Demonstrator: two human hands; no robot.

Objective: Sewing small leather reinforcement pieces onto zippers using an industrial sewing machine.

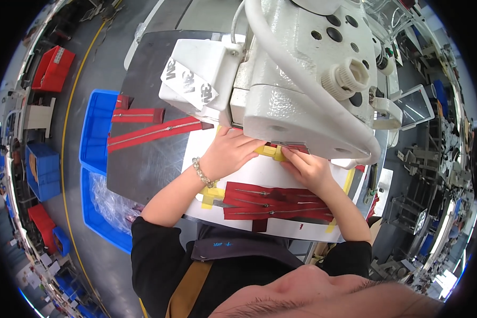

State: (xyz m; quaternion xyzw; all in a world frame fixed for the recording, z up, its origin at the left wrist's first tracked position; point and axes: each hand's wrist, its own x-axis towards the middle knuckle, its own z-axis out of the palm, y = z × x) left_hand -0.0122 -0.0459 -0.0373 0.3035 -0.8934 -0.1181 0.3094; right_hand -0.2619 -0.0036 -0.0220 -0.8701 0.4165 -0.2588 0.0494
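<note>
"Looking down from the head view, the only one, where does the work stand?"

"Partway, I'd judge. A narrow piece of red fabric sits under the front of the bulky white sewing machine, just behind a small yellow block on the white work board."

"And the grip?"

"The bare left hand lies palm down, its fingers reaching the block's left end. The bare right hand bends its fingertips against the right end. I can't tell whether either one pinches the fabric or simply presses; the machine head and the fingers hide that."

"What's done, then?"

"Hard to say. A layered set of red zipper strips with metal teeth lies on the board, nearest the person's body. Another long red zipper strip stretches across the dark table's left side, beside a shorter red strip."

"Finished or waiting?"

"The seams are too small to read, so I can't sort them. The piece at the machine, at least, looks unfinished."
</note>
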